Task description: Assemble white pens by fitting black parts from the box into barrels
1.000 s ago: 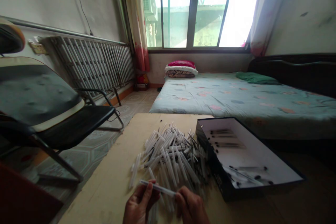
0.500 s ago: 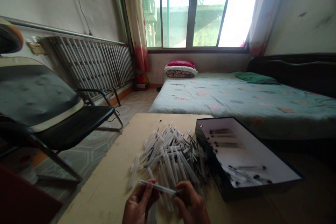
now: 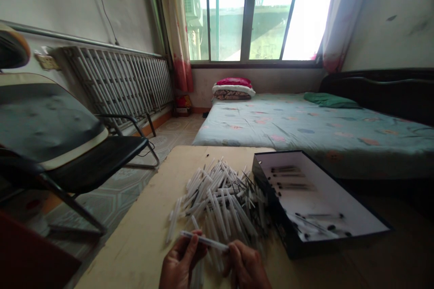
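A slim, translucent white pen barrel (image 3: 207,241) is held sideways above the near side of the table. My left hand (image 3: 181,259) pinches it between thumb and fingers near its left end. At its right end, the fingers of my right hand (image 3: 247,262) are closed and cover the tip; any small part under them is hidden. Just beyond both hands lies a loose pile of clear pen barrels (image 3: 219,207). Thin dark sticks that look like refills are mixed in on the pile's right side.
Right of the pile stands an open dark box (image 3: 346,194) with a white inside, holding several pens and small black caps. The cream table (image 3: 135,235) carries all this. A bed (image 3: 271,122) lies behind; a black chair (image 3: 115,158) stands at left.
My right hand's fingers have drawn closer together around the right end of the pen barrel. The barrel has shifted very slightly right; the pile and box look the same.
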A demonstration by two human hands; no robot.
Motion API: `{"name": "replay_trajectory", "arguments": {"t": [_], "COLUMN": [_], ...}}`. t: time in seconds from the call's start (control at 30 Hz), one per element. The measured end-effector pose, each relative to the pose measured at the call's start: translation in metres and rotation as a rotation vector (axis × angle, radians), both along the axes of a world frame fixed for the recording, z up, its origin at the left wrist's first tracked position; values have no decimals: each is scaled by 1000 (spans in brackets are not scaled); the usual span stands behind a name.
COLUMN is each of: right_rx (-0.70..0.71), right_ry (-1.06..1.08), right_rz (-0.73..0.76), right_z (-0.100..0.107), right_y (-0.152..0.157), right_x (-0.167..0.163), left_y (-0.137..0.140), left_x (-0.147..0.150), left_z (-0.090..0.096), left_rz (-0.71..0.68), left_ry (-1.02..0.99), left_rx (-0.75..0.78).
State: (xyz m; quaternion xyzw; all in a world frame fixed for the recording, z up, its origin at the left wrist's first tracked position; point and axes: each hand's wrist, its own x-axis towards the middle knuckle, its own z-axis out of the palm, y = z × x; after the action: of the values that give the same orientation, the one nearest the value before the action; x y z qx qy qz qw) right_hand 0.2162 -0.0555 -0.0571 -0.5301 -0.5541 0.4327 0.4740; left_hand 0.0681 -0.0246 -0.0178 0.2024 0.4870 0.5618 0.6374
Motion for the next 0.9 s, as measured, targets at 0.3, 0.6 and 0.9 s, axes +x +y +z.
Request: {"name": "replay_trajectory", "arguments": {"t": [0.3,0.6,0.9], "right_rx": [-107,-115,-136], "right_ry": [164,335,306], "right_rz": [0,62,28], "right_z": [-2,-2,2], "right_y": [2,2,2], "right_x": [-2,1,4], "left_y": [0,0,0], "left_x": [2,0,-3], "left_z": [5,2,2], "left_rz": [26,-1,20], "left_ry": [-5,12,20], "left_rx": [-3,13,10]}}
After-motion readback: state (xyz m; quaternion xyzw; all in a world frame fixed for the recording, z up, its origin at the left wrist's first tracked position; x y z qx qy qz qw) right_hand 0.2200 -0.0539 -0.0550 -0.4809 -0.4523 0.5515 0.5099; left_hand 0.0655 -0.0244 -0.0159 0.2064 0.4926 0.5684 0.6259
